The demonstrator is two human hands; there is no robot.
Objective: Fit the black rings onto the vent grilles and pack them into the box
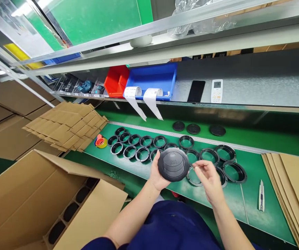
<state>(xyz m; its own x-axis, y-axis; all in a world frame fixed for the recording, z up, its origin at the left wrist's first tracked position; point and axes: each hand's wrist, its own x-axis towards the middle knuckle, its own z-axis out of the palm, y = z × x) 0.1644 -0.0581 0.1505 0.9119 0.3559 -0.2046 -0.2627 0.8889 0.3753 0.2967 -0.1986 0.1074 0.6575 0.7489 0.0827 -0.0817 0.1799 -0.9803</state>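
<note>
My left hand (pixel 156 174) grips a round black plastic cover (pixel 173 164) from its left edge and holds it face up above the green bench (pixel 253 184). Just to its right, my right hand (pixel 208 180) hovers with fingers loosely curled and apart, holding nothing, close to the cover's right rim. Several black plastic rings (pixel 139 147) lie in rows on the bench beneath and behind the cover, and more rings (pixel 229 163) lie to the right.
Three black discs (pixel 193 128) lie further back. A tape roll (pixel 100 141) sits left of the rings, beside stacked cardboard dividers (pixel 66 125). An open carton (pixel 47 205) with cells stands at lower left. Flat cardboard (pixel 292 187) and a utility knife (pixel 261 195) lie right. Red and blue bins (pixel 153 78) sit on the shelf.
</note>
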